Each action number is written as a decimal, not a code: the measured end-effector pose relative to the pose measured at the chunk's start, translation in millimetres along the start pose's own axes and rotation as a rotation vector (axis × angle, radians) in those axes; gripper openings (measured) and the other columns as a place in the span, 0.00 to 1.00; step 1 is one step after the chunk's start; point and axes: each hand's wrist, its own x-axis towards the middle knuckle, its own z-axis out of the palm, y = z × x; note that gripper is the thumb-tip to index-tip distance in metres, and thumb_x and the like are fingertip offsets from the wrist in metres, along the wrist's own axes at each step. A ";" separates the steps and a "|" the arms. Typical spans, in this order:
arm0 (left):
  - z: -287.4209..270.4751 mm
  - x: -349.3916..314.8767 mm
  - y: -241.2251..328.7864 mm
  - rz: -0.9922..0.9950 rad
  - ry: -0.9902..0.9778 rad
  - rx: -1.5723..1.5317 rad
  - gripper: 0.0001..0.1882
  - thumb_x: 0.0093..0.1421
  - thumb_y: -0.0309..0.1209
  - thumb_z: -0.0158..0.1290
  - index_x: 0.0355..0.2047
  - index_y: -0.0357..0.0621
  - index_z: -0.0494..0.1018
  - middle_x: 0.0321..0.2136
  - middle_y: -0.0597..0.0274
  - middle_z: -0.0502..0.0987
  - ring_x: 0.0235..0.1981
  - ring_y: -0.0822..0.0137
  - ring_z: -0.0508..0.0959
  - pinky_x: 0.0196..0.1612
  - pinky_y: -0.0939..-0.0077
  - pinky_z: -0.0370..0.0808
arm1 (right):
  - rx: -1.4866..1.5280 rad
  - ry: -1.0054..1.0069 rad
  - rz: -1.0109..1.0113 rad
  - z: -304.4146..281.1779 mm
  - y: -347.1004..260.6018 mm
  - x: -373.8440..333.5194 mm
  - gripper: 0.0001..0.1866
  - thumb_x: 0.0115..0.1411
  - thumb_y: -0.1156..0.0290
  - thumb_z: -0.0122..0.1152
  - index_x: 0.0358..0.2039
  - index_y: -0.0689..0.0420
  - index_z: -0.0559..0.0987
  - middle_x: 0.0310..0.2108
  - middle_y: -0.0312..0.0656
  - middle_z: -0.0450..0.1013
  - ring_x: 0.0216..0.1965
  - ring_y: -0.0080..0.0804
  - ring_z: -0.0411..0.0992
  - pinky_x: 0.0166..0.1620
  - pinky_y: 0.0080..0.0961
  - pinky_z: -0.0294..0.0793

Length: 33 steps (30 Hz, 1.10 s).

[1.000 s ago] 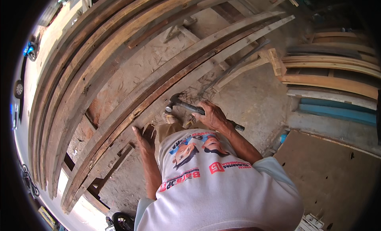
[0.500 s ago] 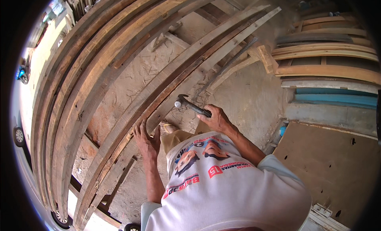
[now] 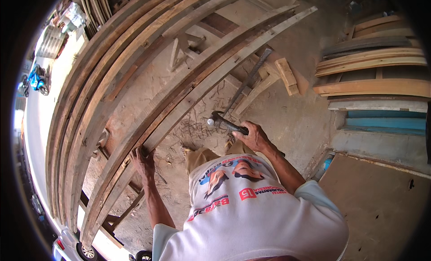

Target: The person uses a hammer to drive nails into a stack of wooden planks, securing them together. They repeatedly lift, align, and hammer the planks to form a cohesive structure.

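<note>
My right hand is closed round the handle of a claw hammer, whose dark head points left above the floor. My left hand is closed on the near edge of a long wooden plank, fingers bent over it and thumb on the side facing me. This plank belongs to a group of long boards running from lower left to upper right. The hammer head is apart from the boards. A long dark metal bar slants behind the hammer; I cannot tell what kind it is.
More long beams lie to the left. Several bent nails or scraps litter the floor. A short wood block is beyond the bar. Stacked boards line the right, above a brown panel. Vehicles stand outside at far left.
My left hand has shifted down and left along the boards, and its fingers now curl over the plank's edge. The hammer, still in my right hand, sits slightly lower and further right.
</note>
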 end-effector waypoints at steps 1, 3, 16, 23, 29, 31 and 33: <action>-0.3 1.9 3.9 -0.015 -0.005 0.006 0.33 0.48 0.34 0.74 0.54 0.44 0.73 0.47 0.50 0.73 0.50 0.47 0.72 0.55 0.50 0.70 | -0.009 0.024 -0.007 -9.7 8.6 -1.1 0.24 0.63 0.52 0.69 0.40 0.63 0.77 0.33 0.57 0.77 0.37 0.57 0.78 0.40 0.43 0.77; -2.2 4.7 10.5 -0.033 -0.026 0.026 0.32 0.50 0.33 0.73 0.54 0.42 0.73 0.46 0.49 0.73 0.51 0.46 0.72 0.55 0.48 0.70 | -0.013 0.045 0.053 -27.1 22.0 -9.1 0.24 0.63 0.51 0.68 0.40 0.63 0.77 0.33 0.58 0.77 0.37 0.57 0.78 0.40 0.43 0.77; 94.6 32.8 186.7 0.285 -0.313 -0.550 0.17 0.60 0.31 0.64 0.49 0.42 0.76 0.43 0.54 0.81 0.47 0.49 0.80 0.52 0.58 0.75 | 0.086 0.269 0.382 -48.4 43.0 -24.3 0.24 0.63 0.52 0.68 0.32 0.64 0.73 0.25 0.53 0.70 0.27 0.43 0.69 0.35 0.40 0.72; 161.5 64.6 294.1 0.425 -0.736 -0.702 0.23 0.61 0.39 0.64 0.54 0.45 0.75 0.48 0.49 0.81 0.51 0.45 0.79 0.55 0.54 0.76 | -0.134 0.407 0.426 -91.4 48.8 0.0 0.24 0.62 0.53 0.70 0.30 0.62 0.72 0.21 0.51 0.68 0.24 0.47 0.68 0.32 0.43 0.70; 232.2 103.4 374.4 0.376 -0.863 -0.730 0.31 0.61 0.42 0.64 0.59 0.37 0.70 0.48 0.39 0.80 0.53 0.41 0.78 0.56 0.52 0.75 | -0.336 0.596 0.296 -155.8 127.3 65.5 0.23 0.62 0.55 0.71 0.39 0.62 0.72 0.31 0.56 0.72 0.34 0.56 0.72 0.39 0.47 0.71; 267.7 109.5 400.0 0.302 -0.764 -0.695 0.33 0.60 0.42 0.64 0.60 0.36 0.68 0.50 0.37 0.78 0.54 0.38 0.77 0.56 0.51 0.75 | -0.359 0.513 0.322 -182.4 142.5 89.7 0.28 0.59 0.54 0.73 0.46 0.64 0.73 0.39 0.59 0.74 0.42 0.58 0.74 0.45 0.46 0.73; 295.8 122.9 427.2 0.292 -0.645 -0.610 0.38 0.60 0.41 0.64 0.64 0.32 0.62 0.53 0.31 0.74 0.56 0.33 0.74 0.58 0.48 0.73 | -0.390 0.472 0.293 -207.1 157.0 113.8 0.36 0.57 0.55 0.75 0.55 0.67 0.70 0.49 0.62 0.72 0.51 0.59 0.73 0.52 0.44 0.74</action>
